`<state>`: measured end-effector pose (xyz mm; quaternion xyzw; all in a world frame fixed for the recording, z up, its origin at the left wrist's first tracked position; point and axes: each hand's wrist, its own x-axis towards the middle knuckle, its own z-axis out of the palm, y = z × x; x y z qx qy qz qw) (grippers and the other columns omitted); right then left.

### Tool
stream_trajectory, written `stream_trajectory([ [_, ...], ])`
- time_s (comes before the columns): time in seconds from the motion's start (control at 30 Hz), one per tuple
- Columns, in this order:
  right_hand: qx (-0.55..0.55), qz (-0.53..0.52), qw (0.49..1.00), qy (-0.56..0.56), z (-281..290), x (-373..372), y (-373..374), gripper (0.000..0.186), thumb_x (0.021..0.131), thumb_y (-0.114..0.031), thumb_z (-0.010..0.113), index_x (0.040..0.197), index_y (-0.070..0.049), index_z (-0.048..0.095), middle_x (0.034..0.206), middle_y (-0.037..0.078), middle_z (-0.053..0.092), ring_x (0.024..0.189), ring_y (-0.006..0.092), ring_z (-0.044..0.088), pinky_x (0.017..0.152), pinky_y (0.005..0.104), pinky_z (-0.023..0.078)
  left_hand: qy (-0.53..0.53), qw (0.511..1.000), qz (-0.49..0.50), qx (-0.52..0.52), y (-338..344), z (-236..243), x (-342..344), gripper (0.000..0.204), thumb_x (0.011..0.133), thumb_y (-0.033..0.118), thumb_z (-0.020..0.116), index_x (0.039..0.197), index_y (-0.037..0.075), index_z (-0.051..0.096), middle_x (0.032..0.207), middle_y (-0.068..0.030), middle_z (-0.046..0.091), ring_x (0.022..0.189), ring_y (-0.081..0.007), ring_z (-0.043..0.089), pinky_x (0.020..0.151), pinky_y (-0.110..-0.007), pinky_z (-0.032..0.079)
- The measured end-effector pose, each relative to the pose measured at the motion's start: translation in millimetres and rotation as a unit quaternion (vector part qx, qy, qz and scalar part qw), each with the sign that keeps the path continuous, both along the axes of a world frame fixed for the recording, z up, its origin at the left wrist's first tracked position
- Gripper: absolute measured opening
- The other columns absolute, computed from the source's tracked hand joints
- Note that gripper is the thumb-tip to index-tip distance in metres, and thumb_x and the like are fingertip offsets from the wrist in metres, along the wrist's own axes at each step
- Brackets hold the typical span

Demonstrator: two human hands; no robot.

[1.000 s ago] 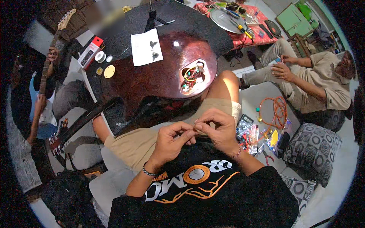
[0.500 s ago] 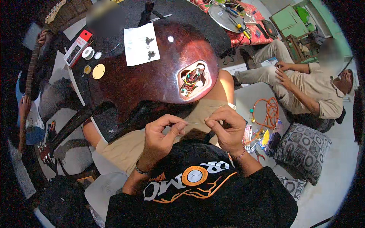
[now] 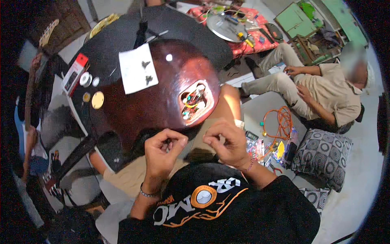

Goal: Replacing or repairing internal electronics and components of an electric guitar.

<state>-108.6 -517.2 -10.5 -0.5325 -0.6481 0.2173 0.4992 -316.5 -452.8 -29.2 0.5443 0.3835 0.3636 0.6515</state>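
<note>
My left hand (image 3: 176, 144) and my right hand (image 3: 215, 140) are pinched a short distance apart above my lap; a thin wire stretched between them is barely visible. Beyond them, a dark red-brown guitar body (image 3: 136, 110) lies back up on a black surface (image 3: 105, 44). Its control cavity (image 3: 195, 101) is open, showing coloured wires. A white paper (image 3: 132, 69) on the body holds small dark parts (image 3: 148, 79). A cream round plate (image 3: 97, 100), a white spool (image 3: 85, 79) and a red-and-white box (image 3: 75, 73) are toward the left.
A person (image 3: 329, 93) sits on the right sofa near orange cable (image 3: 280, 122), packets and a patterned cushion (image 3: 321, 156). Another person's arm (image 3: 30, 142) and guitar neck (image 3: 34, 81) are at the left. A red table (image 3: 264, 36) with tools stands behind.
My hands have moved from together to apart, drawing a thin wire between them, and shifted slightly left. The guitar and surroundings appear lower and further left as the view shifted.
</note>
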Motion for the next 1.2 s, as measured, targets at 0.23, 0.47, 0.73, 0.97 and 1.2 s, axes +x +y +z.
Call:
stream_trajectory([
  [0.23,0.061,-0.005,0.998,-0.011,10.6,7.6,19.7,0.006,0.094,-0.003,0.071,0.096,-0.002,0.065,0.089,0.009,0.065,0.079,0.0214,0.061,0.071,0.0324,0.049,-0.043,0.997,-0.059,0.006,18.1,11.5,5.3,0.008,0.098,0.005,0.072,0.095,0.001,0.067,0.084,0.0043,0.062,0.075,-0.0019,0.053,0.067,-0.020,0.041],
  [0.47,0.084,-0.023,0.996,-0.028,18.3,15.3,27.9,0.006,0.092,0.000,0.069,0.093,-0.002,0.064,0.090,0.010,0.063,0.083,0.0232,0.061,0.077,0.0327,0.049,-0.017,0.999,-0.036,0.012,26.8,16.3,7.3,0.008,0.098,0.007,0.073,0.098,0.000,0.070,0.086,0.0023,0.067,0.076,-0.0021,0.057,0.067,-0.019,0.046],
  [0.73,0.094,-0.006,0.990,0.107,62.4,16.0,97.8,0.026,0.094,-0.002,0.070,0.120,-0.003,0.067,0.094,0.002,0.064,0.084,0.0099,0.059,0.075,0.0258,0.048,-0.067,0.997,0.015,0.040,62.3,25.2,-8.2,0.010,0.100,0.006,0.068,0.101,-0.003,0.071,0.094,-0.0061,0.073,0.081,-0.0097,0.065,0.072,-0.026,0.054],
  [0.97,-0.028,0.045,0.980,0.190,70.7,6.9,116.4,0.034,0.101,-0.011,0.072,0.133,-0.001,0.065,0.095,-0.002,0.067,0.086,0.0038,0.059,0.075,0.0200,0.048,-0.182,0.961,0.114,0.175,82.1,60.8,31.8,0.028,0.096,-0.005,0.071,0.122,-0.004,0.063,0.112,-0.0119,0.072,0.100,-0.0150,0.069,0.090,-0.028,0.057],
  [1.2,-0.035,0.043,0.963,0.262,59.9,-12.4,95.9,0.018,0.102,-0.015,0.071,0.108,0.001,0.077,0.090,0.005,0.076,0.076,0.0089,0.068,0.066,0.0224,0.053,-0.052,0.936,0.124,0.326,71.9,51.4,30.2,0.036,0.090,0.005,0.080,0.124,0.002,0.067,0.110,-0.0092,0.074,0.100,-0.0156,0.072,0.089,-0.031,0.058],
])
